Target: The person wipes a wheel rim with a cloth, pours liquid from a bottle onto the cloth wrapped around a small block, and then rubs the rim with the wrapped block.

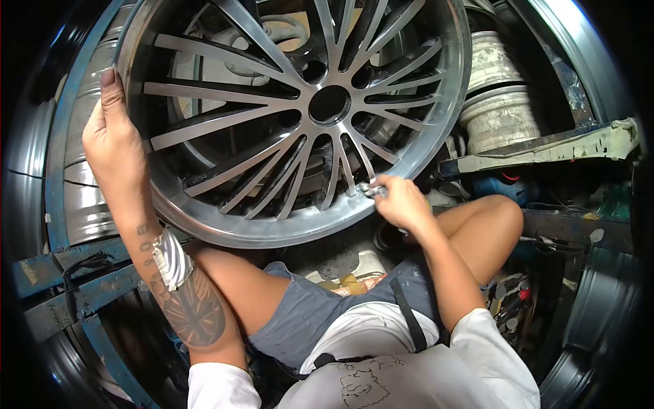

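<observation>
Big wheel (300, 116) stands by the knees. L hand (116, 146) grips its rim. R hand (402, 202) pinches a small tool (371, 190) at the spokes. Old rims (497, 102) behind.

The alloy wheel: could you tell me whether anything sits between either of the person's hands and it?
Nothing visible does. The left hand grips the alloy wheel directly at its left rim, and the right hand presses a small metal tool against the rim's lower right edge, beside the spokes.
</observation>
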Tool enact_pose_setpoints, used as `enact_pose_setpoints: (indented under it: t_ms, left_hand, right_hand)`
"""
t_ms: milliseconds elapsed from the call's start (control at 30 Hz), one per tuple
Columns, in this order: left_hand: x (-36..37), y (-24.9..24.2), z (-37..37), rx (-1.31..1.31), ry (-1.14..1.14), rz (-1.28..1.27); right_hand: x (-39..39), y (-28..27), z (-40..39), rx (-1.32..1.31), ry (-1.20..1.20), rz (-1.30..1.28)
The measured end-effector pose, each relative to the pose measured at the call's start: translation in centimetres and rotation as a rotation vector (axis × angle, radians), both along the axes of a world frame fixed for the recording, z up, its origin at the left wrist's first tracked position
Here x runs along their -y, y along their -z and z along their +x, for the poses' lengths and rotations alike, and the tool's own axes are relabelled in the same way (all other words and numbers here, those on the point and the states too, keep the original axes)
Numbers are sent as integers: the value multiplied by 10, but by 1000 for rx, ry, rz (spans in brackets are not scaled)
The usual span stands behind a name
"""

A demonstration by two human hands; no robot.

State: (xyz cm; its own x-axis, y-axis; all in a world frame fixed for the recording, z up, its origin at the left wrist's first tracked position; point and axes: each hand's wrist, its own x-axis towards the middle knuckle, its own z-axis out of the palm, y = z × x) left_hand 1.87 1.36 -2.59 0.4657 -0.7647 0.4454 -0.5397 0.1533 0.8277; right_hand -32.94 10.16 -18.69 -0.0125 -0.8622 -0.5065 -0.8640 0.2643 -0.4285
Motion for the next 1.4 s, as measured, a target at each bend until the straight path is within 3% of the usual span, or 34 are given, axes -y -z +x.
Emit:
enact_pose_setpoints:
  t_ms: [400, 733, 1400]
  left_hand:
    - [3, 4, 5, -11, 13, -8]
    - [8, 8, 18, -147, 59, 28]
    - [7, 7, 18, -97, 41, 13]
  right_hand:
    - [-27, 14, 28, -1, 77, -89]
    - [-13, 21, 0, 161, 167, -2]
    - [-23, 13, 8, 42, 113, -86]
